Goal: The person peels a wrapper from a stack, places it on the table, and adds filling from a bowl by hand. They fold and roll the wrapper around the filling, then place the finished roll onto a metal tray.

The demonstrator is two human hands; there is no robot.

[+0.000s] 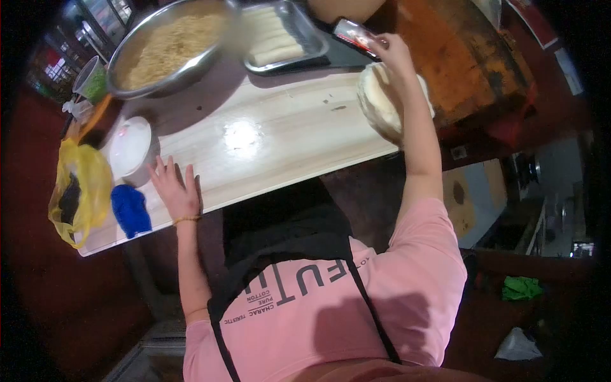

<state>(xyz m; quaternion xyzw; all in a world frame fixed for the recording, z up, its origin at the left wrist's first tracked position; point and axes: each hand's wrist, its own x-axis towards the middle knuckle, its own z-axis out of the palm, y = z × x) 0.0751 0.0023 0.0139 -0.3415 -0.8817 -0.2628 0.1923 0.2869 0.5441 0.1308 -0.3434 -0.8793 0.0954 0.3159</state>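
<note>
My left hand (175,192) lies on the pale tabletop (273,134) with fingers spread, beside a white bowl (132,149) and a blue cloth-like piece (130,211). At the far right, my right hand (396,56) has its fingers on the near end of a phone (356,38) with a lit screen. Below that wrist is a stack of thin round wrappers (375,105), partly hidden by my forearm. A metal tray (312,39) to the left of the phone bears several pale rolls (273,39) in a row.
A large metal bowl (114,79) of shredded brownish filling (175,48) stands at the back left. Near it is a cup of chopped greens (95,86). A yellow plastic bag (86,184) sits at the left edge. A worn orange-brown board (458,57) is on the right.
</note>
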